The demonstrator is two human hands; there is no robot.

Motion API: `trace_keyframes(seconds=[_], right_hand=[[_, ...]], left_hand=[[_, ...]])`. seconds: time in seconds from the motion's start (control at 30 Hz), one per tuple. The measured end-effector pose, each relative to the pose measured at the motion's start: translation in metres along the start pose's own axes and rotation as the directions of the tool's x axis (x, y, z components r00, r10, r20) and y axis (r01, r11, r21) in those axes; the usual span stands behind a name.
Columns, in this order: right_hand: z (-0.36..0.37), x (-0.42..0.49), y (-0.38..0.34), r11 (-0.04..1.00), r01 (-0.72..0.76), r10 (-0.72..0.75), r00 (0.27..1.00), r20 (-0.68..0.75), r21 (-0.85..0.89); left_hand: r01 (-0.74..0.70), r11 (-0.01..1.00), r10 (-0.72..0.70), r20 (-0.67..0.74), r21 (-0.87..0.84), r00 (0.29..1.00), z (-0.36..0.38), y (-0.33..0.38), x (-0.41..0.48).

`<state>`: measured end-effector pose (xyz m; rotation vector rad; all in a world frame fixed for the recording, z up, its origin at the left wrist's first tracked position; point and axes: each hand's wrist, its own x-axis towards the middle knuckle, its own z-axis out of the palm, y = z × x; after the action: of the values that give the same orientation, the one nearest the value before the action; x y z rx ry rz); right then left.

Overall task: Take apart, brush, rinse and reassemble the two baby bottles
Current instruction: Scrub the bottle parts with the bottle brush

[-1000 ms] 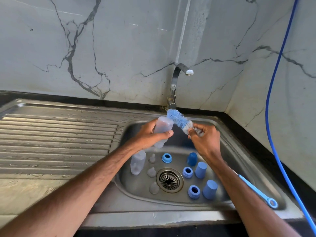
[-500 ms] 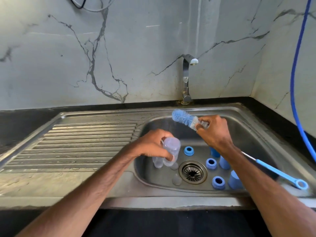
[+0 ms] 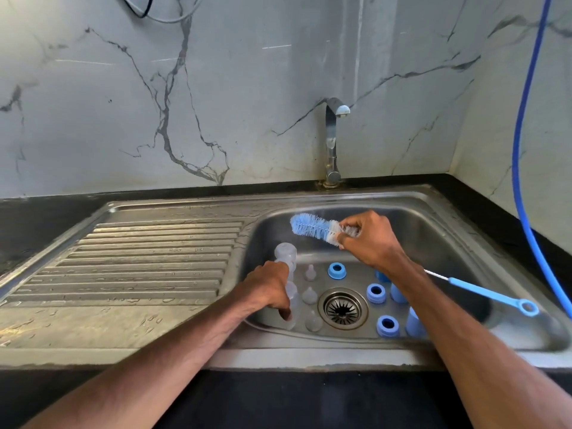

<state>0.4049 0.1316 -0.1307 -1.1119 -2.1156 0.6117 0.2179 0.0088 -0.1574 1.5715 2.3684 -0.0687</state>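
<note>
Lowered since half a second ago, the left hand (image 3: pixel 269 292) is now reaching down to the floor of the sink (image 3: pixel 433 196). Its fingers are curling beside a clear bottle (image 3: pixel 286 258), and whether they are gripping it cannot be told. The right hand (image 3: pixel 368 239) is clamping the bottle brush (image 3: pixel 309 226) just behind its bristles, holding it above the basin. The brush's long axis is running left to right. Its blue head is pointing left toward the draining board (image 3: pixel 154 258), and its handle is trailing under the wrist toward the right rim. Clear teats (image 3: pixel 309 295), blue rings (image 3: pixel 376 293) and blue caps (image 3: pixel 399 294) are crowding the floor around the drain (image 3: pixel 343 308), leaving open room at the back below the tap (image 3: pixel 332 144).
</note>
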Motion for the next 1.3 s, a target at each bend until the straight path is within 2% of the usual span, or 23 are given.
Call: trace_keyframes(seconds=[0.23,0.37,0.57,0.83,0.97,1.13,1.23,1.3], right_hand=[[0.004,0.002,0.004,0.999,0.041,-0.041,0.999,0.033,-0.008],[0.004,0.002,0.005,0.999,0.053,-0.053,0.997,0.052,-0.007],[0.003,0.002,0.006,0.999,0.053,-0.052,0.996,0.069,-0.009],[0.005,0.002,0.008,1.0,0.025,-0.024,0.994,0.103,-0.01],[0.004,0.003,0.009,1.0,0.014,-0.013,0.995,0.102,-0.014],[0.004,0.003,0.008,1.0,0.0,0.003,0.995,0.101,-0.024],[-0.002,0.003,0.012,0.998,-0.048,0.051,0.998,0.049,-0.046],[-0.006,0.004,0.017,0.993,-0.099,0.101,0.995,0.017,-0.063]], left_hand=[[0.107,0.994,-0.107,0.01,0.036,0.994,0.008,-0.001,0.002],[0.119,0.992,-0.118,-0.019,0.047,0.993,0.01,0.001,0.002],[0.129,0.991,-0.13,0.013,0.04,0.991,0.008,0.002,0.0],[0.09,0.991,-0.088,-0.019,0.098,0.996,0.002,0.004,-0.009],[0.051,0.97,-0.012,-0.161,0.237,0.987,-0.003,0.01,-0.018],[0.037,0.925,0.104,-0.345,0.378,0.933,-0.001,0.031,-0.03],[-0.098,0.934,0.249,-0.427,0.345,0.87,0.002,0.041,-0.032],[-0.231,0.925,0.334,-0.353,0.303,0.874,0.002,0.046,-0.028]])
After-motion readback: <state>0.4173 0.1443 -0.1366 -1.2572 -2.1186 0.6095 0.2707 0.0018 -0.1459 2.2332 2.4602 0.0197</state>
